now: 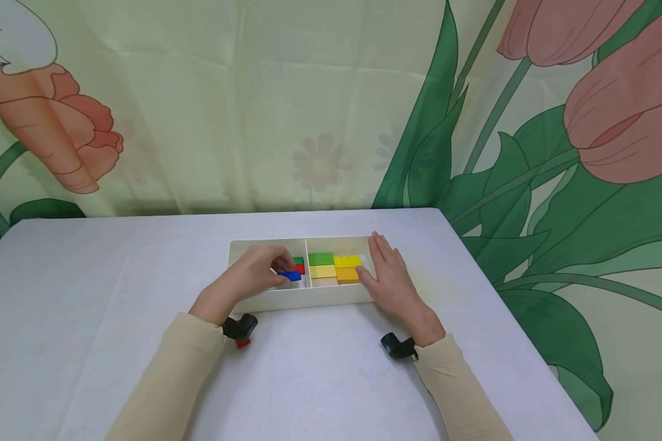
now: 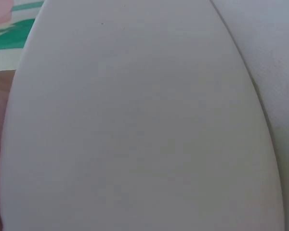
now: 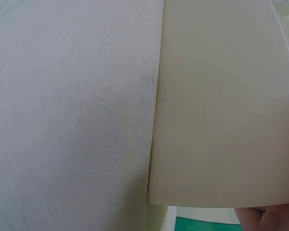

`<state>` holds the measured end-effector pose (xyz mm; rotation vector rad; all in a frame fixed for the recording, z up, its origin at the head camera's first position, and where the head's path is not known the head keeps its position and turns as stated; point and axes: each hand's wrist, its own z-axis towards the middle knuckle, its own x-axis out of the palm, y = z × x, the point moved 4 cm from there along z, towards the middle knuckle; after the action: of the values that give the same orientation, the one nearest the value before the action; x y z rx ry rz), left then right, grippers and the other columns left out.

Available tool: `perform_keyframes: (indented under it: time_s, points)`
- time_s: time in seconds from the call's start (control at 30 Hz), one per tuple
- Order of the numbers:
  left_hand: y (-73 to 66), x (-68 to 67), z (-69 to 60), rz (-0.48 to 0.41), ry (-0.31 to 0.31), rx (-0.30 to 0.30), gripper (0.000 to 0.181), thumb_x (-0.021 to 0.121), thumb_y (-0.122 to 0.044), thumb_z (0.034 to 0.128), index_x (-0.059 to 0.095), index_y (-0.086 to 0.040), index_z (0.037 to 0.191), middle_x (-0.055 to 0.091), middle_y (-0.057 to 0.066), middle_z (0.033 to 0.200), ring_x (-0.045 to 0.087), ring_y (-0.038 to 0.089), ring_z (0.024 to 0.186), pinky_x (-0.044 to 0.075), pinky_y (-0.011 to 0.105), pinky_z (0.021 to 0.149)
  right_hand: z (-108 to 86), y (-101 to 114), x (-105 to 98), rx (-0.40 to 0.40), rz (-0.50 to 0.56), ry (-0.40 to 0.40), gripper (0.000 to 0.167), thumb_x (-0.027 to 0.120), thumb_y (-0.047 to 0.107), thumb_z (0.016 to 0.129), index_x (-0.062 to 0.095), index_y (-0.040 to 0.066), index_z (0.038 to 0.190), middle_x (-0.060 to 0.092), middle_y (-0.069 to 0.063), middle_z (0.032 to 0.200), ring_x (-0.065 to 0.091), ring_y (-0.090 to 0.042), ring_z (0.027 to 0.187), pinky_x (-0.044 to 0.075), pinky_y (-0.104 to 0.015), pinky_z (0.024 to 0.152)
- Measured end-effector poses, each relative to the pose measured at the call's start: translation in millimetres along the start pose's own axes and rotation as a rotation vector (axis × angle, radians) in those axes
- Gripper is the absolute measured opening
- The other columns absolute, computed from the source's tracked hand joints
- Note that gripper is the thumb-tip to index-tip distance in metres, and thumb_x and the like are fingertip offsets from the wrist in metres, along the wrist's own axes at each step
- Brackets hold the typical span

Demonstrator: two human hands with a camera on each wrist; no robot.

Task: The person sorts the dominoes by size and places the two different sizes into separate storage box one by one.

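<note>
In the head view a shallow white box (image 1: 303, 298) with a divider stands on the table. My left hand (image 1: 251, 269) reaches over its left compartment and pinches a blue block (image 1: 291, 276). Beside that block, in the same compartment, lie a red block (image 1: 300, 269) and a green block (image 1: 298, 261), partly hidden. My right hand (image 1: 391, 278) rests at the box's right end with its fingers straight. The right compartment holds a green block (image 1: 321, 259) and several yellow to cream blocks (image 1: 347, 275). Both wrist views are mostly filled by the box's outer wall (image 2: 144, 115).
A small red piece (image 1: 243, 343) lies on the white tablecloth (image 1: 320, 373), partly behind the black camera on my left wrist. A printed curtain (image 1: 254, 110) with flowers and leaves hangs behind the table's far edge.
</note>
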<state>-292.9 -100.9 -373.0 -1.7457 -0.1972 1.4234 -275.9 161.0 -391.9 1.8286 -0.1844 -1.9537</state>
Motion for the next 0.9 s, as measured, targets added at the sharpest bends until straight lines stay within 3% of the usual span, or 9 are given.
perform_keyframes:
  time_s: [0.27, 0.9]
  points:
    - [3.2, 4.4, 13.1, 0.036, 0.033, -0.065, 0.024, 0.08, -0.003, 0.0802, 0.068, -0.003, 0.1, 0.073, 0.008, 0.098, 0.066, 0.019, 0.091, 0.058, 0.034, 0.087, 0.4, 0, 0, -0.003, 0.005, 0.005, 0.075, 0.043, 0.041, 0.102, 0.013, 0.002, 0.158, 0.008, -0.011, 0.168, 0.008, -0.029, 0.156, 0.007, -0.054, 0.126]
    - [3.2, 10.8, 22.0, 0.099, 0.018, -0.036, 0.023, 0.082, -0.001, 0.0774, 0.068, 0.0, 0.096, 0.071, 0.011, 0.092, 0.064, 0.021, 0.086, 0.057, 0.035, 0.084, -1.5, 2, 1, 0.0, -0.006, -0.007, 0.074, 0.044, 0.04, 0.102, 0.014, 0.001, 0.158, 0.01, -0.012, 0.168, 0.01, -0.03, 0.155, 0.008, -0.054, 0.126]
